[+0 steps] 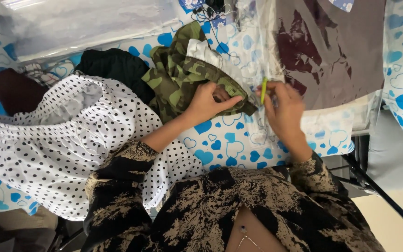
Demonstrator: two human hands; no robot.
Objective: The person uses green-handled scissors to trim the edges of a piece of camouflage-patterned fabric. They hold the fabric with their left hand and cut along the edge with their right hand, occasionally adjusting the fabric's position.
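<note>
Head view, looking down: left hand [209,100] pinches the lower edge of a camouflage garment [183,74], thumb and fingers closed on the cloth near its corner; right hand [283,105] is closed around a small yellow-green tool [263,89], held upright just beside that same corner; blur hides the tool's tip, so whether it touches the cloth cannot be told.

Camouflage garment lies crumpled on the surface [229,140], which is covered in a white cloth printed with blue hearts; a white lining or label [201,50] shows at its upper fold; only the pinched edge is stretched out, the rest is bunched.

Outward, left side: white garment with black polka dots [61,140] spread over the surface edge and partly under the left forearm; a black garment [115,65] behind it; a dark brown one [12,91] further left; clear plastic bags [80,23] at the top left.

Right side: a brownish garment inside a clear plastic bag [336,51], just beyond the right hand.

Progress, as judged: one piece looks bagged; the camouflage piece is in hand, not bagged; the dotted, black and brown pieces lie loose.
</note>
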